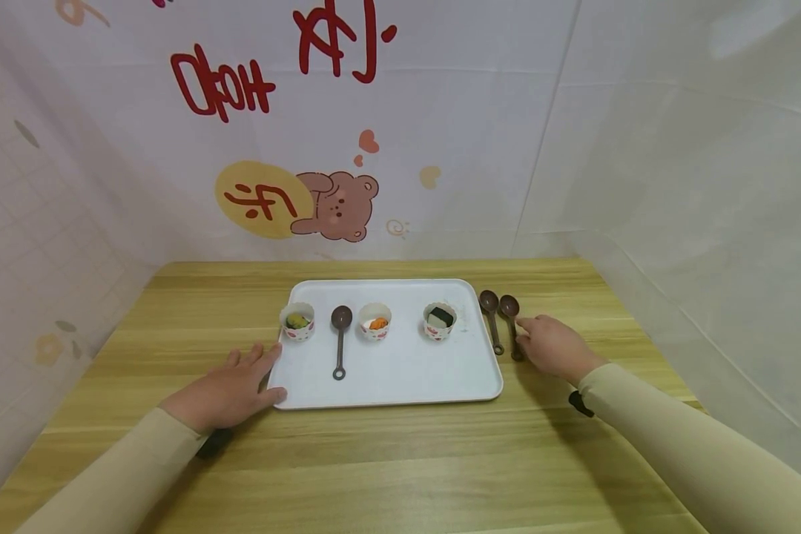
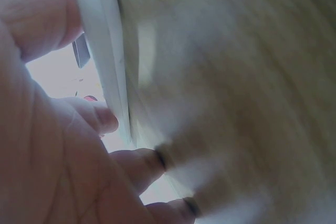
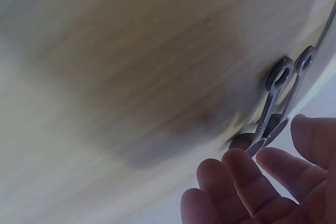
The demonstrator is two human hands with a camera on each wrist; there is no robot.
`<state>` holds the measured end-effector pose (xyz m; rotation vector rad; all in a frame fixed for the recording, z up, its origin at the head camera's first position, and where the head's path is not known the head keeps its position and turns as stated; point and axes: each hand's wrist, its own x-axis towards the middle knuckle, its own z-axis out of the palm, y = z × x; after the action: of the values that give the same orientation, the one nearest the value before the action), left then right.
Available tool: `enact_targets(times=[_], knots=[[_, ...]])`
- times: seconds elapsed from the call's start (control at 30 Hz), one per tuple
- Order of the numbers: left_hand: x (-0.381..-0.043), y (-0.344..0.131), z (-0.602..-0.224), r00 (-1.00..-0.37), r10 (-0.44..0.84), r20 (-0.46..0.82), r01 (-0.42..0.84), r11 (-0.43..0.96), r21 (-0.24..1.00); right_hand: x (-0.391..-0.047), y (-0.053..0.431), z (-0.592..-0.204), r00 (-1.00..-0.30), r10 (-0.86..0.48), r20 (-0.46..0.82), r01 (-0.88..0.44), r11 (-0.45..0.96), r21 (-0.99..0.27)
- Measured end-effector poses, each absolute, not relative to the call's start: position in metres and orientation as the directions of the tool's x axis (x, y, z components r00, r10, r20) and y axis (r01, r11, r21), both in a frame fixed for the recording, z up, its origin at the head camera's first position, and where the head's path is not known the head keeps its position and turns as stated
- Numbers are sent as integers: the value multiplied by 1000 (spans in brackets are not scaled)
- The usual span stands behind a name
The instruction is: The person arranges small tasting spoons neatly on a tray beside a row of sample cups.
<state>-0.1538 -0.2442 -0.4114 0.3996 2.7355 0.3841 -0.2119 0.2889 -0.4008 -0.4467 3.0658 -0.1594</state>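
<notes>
My left hand (image 1: 230, 389) lies at the left edge of a white tray (image 1: 414, 382), thumb and fingertips against its rim. In the left wrist view its fingers (image 2: 139, 169) are spread along the tray's side. My right hand (image 1: 557, 346) is just right of two brown spoons lying on the table. The nearer spoon (image 1: 510, 319) has my fingertips beside its handle; the other spoon (image 1: 490, 315) lies between it and the tray. In the right wrist view thumb and fingers (image 3: 244, 182) stand apart around no handle. Whether a fingertip touches the spoon, I cannot tell.
On the tray stand a paper cup (image 1: 298, 334) with green food, a brown spoon (image 1: 340, 341), a cup (image 1: 375, 334) with orange-topped food and a cup (image 1: 438, 334) with a seaweed-wrapped piece. White printed cloth (image 1: 467, 148) hangs behind the wooden table (image 1: 387, 467).
</notes>
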Motion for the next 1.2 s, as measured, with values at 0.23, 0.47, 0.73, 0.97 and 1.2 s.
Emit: enact_targets(times=[0.23,0.47,0.73,0.97,1.2], knots=[[-153,-243,-410,-900,320,-296,226,923,311,-213,290,-402,-956,-288,-60,-280,953,-114],[-152,-243,-410,-902,335,-272,243,915,323,-215,293,-406,-955,-277,-103,-265,958,-112],[-151,-244,-410,-905,329,-270,239,918,317,-216,289,-406,-955,-253,-152,-240,966,-100],[-152,-244,-410,-904,329,-274,238,918,316,-220,288,-407,-952,-253,-171,-231,963,-136],[-152,-244,-410,-904,325,-279,230,918,324,-220,288,-405,-956,-237,-176,-207,963,-172]])
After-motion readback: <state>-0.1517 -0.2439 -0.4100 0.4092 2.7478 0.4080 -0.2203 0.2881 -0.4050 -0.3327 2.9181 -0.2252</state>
